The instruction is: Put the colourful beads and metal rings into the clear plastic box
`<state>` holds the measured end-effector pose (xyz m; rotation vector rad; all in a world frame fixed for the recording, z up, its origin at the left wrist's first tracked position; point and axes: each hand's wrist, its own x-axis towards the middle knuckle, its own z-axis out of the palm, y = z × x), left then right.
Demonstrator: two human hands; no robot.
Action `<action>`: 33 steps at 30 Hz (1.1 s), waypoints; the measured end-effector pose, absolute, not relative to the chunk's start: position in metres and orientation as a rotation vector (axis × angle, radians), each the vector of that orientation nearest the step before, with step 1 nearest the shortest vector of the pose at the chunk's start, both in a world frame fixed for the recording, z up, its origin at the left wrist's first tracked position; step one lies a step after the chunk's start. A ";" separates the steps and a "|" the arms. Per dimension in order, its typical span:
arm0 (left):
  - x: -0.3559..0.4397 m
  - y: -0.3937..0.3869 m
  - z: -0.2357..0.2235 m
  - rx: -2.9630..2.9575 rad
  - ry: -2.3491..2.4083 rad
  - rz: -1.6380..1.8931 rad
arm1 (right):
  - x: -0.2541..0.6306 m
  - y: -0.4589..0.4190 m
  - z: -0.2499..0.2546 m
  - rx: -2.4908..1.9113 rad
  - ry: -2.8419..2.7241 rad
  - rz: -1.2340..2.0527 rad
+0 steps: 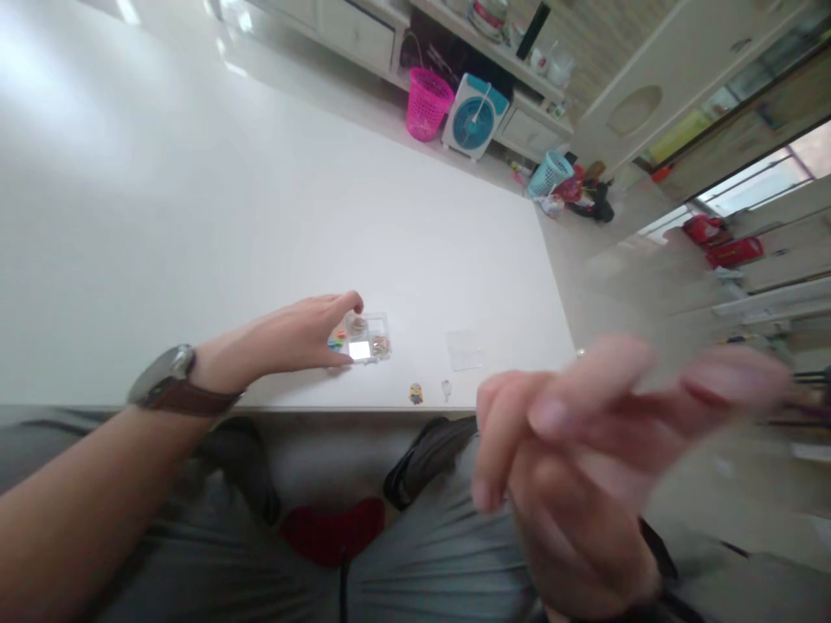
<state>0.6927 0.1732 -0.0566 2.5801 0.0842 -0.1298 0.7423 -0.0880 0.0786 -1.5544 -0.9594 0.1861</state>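
My left hand (312, 333), with a watch (162, 376) on its wrist, rests on the white table. Its thumb and fingers span the left side of a small clear compartment box (380, 325), which holds small items I cannot name. Colourful bits show beside the palm. My right hand (571, 450) is raised close to the camera and blurred; its fingers are apart and nothing shows in them. By the table's front edge lie a small yellow-and-blue minion figure (415, 394) and a small clear key-shaped piece (446, 390). Behind them is a clear flat square piece (463, 350).
The white table (260, 190) reaches far ahead, its front edge above my knees. On the floor beyond stand a pink basket (427, 104), a blue-and-white box fan (473, 119) and a light blue basket (549, 173). A low white cabinet (357, 30) runs behind.
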 end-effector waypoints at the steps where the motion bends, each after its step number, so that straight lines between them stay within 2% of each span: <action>1: 0.693 0.176 -0.053 2.574 0.086 -0.105 | 0.750 -0.075 0.067 -1.377 -0.911 0.072; 5: 0.693 0.188 -0.032 2.627 0.215 -0.116 | 0.777 -0.039 0.013 -1.613 -0.805 0.160; 8: 0.692 0.194 -0.023 2.652 0.293 -0.179 | 0.784 -0.036 -0.008 -1.784 -0.905 0.200; 12: 0.692 0.197 -0.030 2.686 0.201 -0.131 | 0.778 -0.041 -0.011 -1.860 -1.199 0.038; 16: 0.692 0.192 -0.045 2.713 0.134 -0.060 | 0.771 -0.040 -0.010 -1.825 -1.254 -0.061; 25: 0.695 0.176 -0.058 2.741 0.198 -0.124 | 0.789 -0.040 -0.021 -1.924 -1.489 0.014; 33: 0.698 0.176 -0.063 2.709 0.165 -0.140 | 0.797 -0.041 -0.016 -2.228 -1.512 0.052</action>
